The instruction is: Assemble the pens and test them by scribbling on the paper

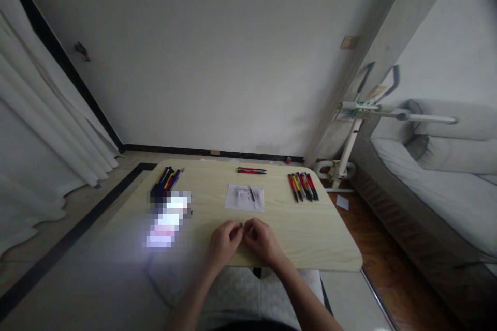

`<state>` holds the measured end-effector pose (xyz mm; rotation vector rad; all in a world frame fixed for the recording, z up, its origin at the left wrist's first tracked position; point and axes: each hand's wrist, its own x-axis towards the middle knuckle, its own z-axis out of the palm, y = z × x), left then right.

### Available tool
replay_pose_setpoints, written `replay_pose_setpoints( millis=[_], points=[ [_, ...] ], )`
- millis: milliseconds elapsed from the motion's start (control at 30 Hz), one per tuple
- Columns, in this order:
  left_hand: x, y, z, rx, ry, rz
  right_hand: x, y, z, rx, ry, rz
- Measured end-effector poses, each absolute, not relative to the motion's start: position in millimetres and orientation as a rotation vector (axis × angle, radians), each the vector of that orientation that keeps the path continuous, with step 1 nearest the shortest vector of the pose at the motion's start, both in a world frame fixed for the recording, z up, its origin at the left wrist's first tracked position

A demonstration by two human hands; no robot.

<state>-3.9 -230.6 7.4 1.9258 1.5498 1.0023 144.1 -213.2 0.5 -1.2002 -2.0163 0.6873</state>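
My left hand and my right hand meet near the front edge of the table, fingertips almost touching. Both are closed in a pinch. A small dark tip shows between them; what it belongs to is too small to make out. Just beyond my hands lies a white sheet of paper with dark marks on it. On that paper rests a thin dark stick-like piece. Two red and black pens lie side by side at the table's far edge.
On the wooden table, several red, yellow and black pens lie in a row at right. Several dark pens are bunched at left, behind a bright blurred-out rectangle. A white exercise machine and a sofa stand right.
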Motion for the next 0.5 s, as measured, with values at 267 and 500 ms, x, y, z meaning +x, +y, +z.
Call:
replay_pose_setpoints(
  millis=[267,500],
  points=[
    [-6.3,-229.9,5.2,1.957,1.544,1.014,143.3,-213.8,2.6,-1.182,-2.009,0.702],
    [-5.7,-231.7,4.3,1.958,1.552,1.034,141.0,-213.4,-3.1,-1.238,-1.957,0.690]
  ],
)
